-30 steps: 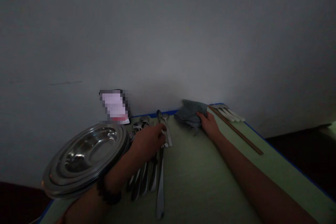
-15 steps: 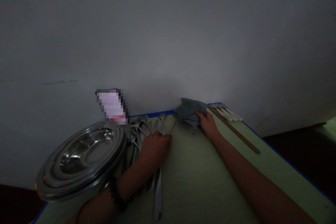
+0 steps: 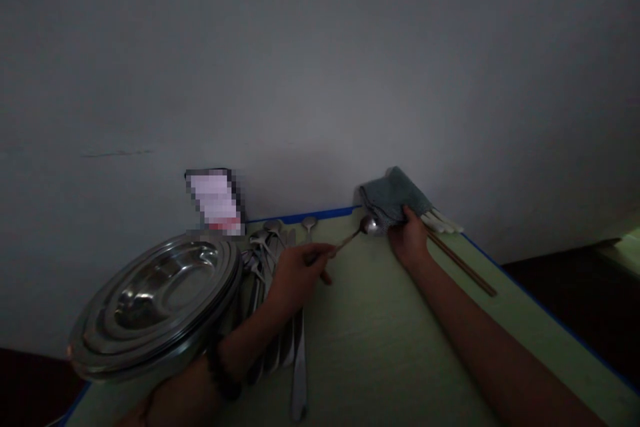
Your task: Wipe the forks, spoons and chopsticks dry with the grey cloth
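My left hand (image 3: 297,273) pinches the handle of a metal spoon (image 3: 357,231) and holds it out to the right, lifted off the table. Its bowl almost touches the grey cloth (image 3: 390,199) that my right hand (image 3: 413,240) grips and holds raised near the wall. Several other spoons (image 3: 270,240) lie in a row beneath and behind my left hand on the green table (image 3: 380,340).
A stack of steel plates (image 3: 155,300) sits at the left, overhanging the table's edge. Brown chopsticks (image 3: 463,263) and white utensils (image 3: 443,220) lie at the right by the blue-edged rim. A small pixelated card (image 3: 215,200) leans on the grey wall.
My left hand picked one spoon from the row and swung it right towards the cloth. My right hand lifted the cloth off the table and shifted slightly right.
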A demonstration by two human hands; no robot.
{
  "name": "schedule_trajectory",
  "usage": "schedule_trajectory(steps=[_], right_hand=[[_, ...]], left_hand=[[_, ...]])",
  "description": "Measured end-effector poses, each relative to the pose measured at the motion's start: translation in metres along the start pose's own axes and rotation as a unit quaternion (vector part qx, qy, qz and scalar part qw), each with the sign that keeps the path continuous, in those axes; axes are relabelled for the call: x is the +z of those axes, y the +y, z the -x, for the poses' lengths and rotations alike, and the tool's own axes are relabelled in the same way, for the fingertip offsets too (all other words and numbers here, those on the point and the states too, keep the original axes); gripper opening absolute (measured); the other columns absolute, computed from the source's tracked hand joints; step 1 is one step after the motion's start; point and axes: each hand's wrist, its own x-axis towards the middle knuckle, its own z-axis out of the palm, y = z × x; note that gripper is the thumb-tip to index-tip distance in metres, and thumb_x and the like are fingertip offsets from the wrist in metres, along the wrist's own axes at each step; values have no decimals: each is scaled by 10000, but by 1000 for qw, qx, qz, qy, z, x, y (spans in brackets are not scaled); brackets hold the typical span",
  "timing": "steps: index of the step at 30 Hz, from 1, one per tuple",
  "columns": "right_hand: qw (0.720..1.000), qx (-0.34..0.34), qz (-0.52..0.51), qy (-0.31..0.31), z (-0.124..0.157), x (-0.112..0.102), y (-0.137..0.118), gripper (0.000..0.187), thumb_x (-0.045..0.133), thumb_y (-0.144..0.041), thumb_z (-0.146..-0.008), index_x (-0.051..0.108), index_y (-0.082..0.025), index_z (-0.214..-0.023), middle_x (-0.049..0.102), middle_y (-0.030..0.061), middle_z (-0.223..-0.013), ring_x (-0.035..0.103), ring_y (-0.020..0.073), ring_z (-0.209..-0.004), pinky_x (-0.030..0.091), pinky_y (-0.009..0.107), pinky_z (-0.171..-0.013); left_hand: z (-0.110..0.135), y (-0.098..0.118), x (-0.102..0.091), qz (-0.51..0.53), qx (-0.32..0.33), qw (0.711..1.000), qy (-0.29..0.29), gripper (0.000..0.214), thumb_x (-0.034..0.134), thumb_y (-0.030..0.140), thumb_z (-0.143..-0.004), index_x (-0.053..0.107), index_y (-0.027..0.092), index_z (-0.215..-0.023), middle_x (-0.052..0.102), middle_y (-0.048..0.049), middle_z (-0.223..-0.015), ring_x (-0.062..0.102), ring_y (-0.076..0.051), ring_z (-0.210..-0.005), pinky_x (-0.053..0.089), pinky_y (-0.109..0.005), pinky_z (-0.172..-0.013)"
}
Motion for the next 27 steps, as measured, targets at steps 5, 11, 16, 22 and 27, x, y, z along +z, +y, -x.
schedule_trajectory(steps=[5,11,16,22,27], right_hand=[[999,3,41,6,1,-5,-9,398,538,-371,-709,577,-145,-1034,554,125,-1144,494,224,-1100,438,369,-845],[993,42,40,-100,25,22,-17,425,461,-400,-741,571,-177,-1086,555,105,-1183,529,226,-1064,463,368,-816],[958,70,-21,-278,62,44,-22,440,410,-468,-775,606,-236,-1094,565,51,-1209,528,223,-1077,449,359,-838],[981,26,123,-147,60,42,-25,457,338,-467,-829,698,-186,-812,674,46,-830,576,178,-783,421,308,-765],[981,8,139,-133,57,42,-27,394,346,-395,-833,678,-187,-786,651,20,-809,561,161,-783,399,277,-763]], left_hand=[[4,-14,5,325,-79,939,76,343,583,320,-734,616,128,-1016,640,-11,-617,482,-72,-415,374,-173,-412],[7,-13,4,329,-89,937,74,388,602,363,-720,606,149,-1044,580,34,-589,464,-74,-421,351,-176,-404],[8,0,2,309,-116,943,50,286,618,315,-691,670,158,-925,546,43,-484,445,-95,-432,334,-180,-407],[8,0,5,301,-109,947,7,263,610,331,-706,697,159,-885,499,53,-442,398,-84,-413,296,-172,-389],[7,-1,5,306,-125,944,4,286,603,335,-701,678,151,-907,589,23,-541,423,-84,-428,315,-173,-395]])
